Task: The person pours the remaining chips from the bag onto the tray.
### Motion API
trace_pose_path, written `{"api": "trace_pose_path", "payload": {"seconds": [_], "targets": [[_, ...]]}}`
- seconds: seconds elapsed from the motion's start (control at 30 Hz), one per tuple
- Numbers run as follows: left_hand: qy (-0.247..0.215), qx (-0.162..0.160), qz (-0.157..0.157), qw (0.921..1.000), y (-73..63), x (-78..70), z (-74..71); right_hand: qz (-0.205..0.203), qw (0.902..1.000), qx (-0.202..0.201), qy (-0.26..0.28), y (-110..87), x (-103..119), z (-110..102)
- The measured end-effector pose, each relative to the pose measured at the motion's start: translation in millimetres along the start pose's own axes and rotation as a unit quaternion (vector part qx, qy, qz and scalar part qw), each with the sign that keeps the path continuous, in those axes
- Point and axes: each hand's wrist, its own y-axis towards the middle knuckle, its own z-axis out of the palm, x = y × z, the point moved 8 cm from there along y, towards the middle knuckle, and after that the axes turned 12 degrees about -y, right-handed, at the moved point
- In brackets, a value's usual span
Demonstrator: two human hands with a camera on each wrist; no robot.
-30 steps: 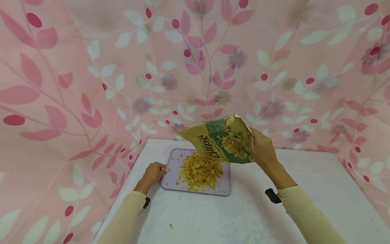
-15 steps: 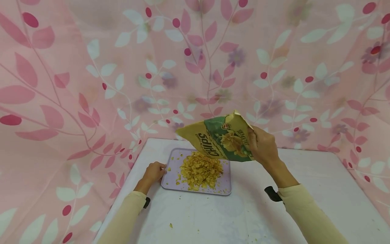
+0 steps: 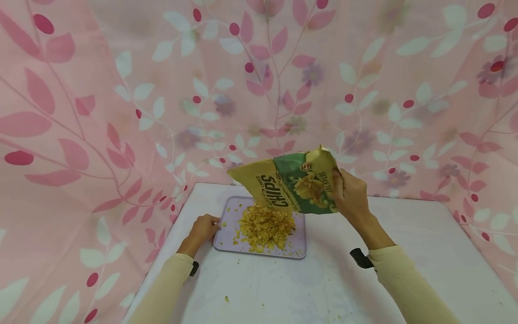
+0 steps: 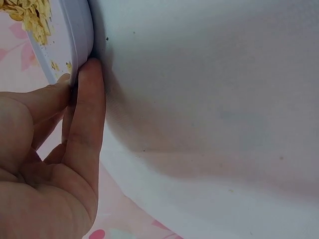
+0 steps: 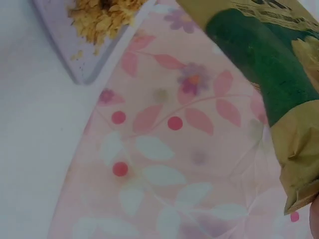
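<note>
In the head view, my right hand [image 3: 352, 191] grips the end of a yellow and green bag of jalapeno chips [image 3: 289, 184]. The bag is tipped over, its far end pointing left and hanging above the back of a lilac tray [image 3: 229, 235]. A heap of broken chips [image 3: 267, 229] lies on the tray, partly covered by the bag. My left hand [image 3: 203, 228] pinches the tray's left edge. The left wrist view shows the thumb on the rim and fingers [image 4: 89, 104] against the outer side. Only a sliver of the right hand shows in the right wrist view.
A white-covered table [image 3: 384, 279] carries the tray. Small crumbs and a chip flake [image 3: 226, 299] lie on the cloth nearer the person. Pink leaf-patterned fabric [image 3: 279, 81] hangs behind and along both sides.
The bag has shifted slightly up and its pointed end reaches a little further left. The left hand, tray and heap look much the same.
</note>
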Motion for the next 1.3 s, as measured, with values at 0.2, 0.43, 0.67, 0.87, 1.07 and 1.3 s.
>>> {"api": "trace_pose_path", "payload": {"seconds": [0.2, 0.43, 0.67, 0.87, 1.07, 1.3], "targets": [[0.009, -0.008, 0.008, 0.9999, 1.6, -1.3, -1.7, -0.017, 0.9987, 0.045, -0.017, -5.9, -1.3, 10.4], [0.008, -0.001, 0.003, 1.0000, 2.2, -1.4, 0.7, 0.011, 0.9999, 0.002, -0.009, -9.9, -8.1, 5.9], [0.005, -0.001, 0.001, 1.0000, 2.6, -1.4, 0.5, 0.011, 0.9998, 0.006, -0.016, -8.0, -10.4, 3.5], [0.006, 0.004, -0.001, 1.0000, 2.0, -1.5, 1.1, -0.009, 0.9998, 0.007, -0.016, -7.8, -9.6, 3.9], [0.001, 0.002, -0.003, 1.0000, 2.3, 0.0, 1.1, 0.014, 0.9990, -0.040, -0.012, -5.9, -11.6, -4.4], [-0.008, 0.002, -0.009, 0.9999, 1.3, 2.9, 1.8, 0.004, 1.0000, 0.004, -0.002, -16.7, -8.8, 6.2]]}}
